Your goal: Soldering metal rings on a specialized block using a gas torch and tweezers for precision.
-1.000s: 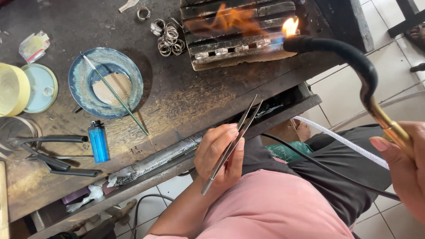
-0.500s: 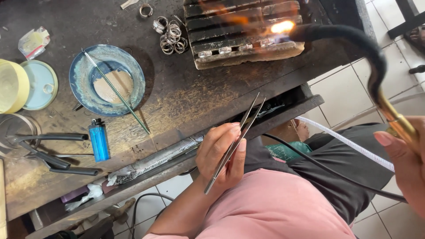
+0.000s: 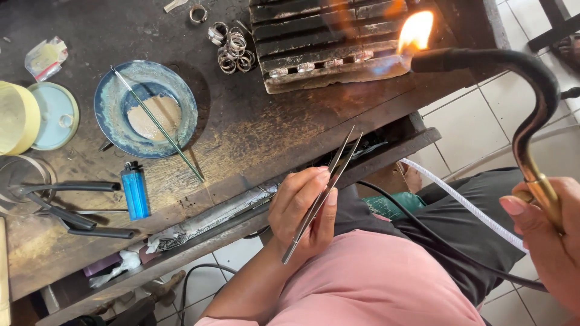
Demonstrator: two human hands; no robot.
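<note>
**Torch on the block, tweezers waiting below**

On our dark wooden surface [image 3: 254, 139] the charred soldering block [image 3: 326, 42] sits at twelve o'clock, small rings [image 3: 320, 65] lined along its near edge. Our right hand [image 3: 547, 241] grips the brass-handled torch [image 3: 525, 102], its flame [image 3: 415, 31] licking the block's right end. Our left hand [image 3: 302, 208] pinches long tweezers [image 3: 320, 196], tips open and empty, their axis running toward one o'clock, straight up at the rings.
</note>
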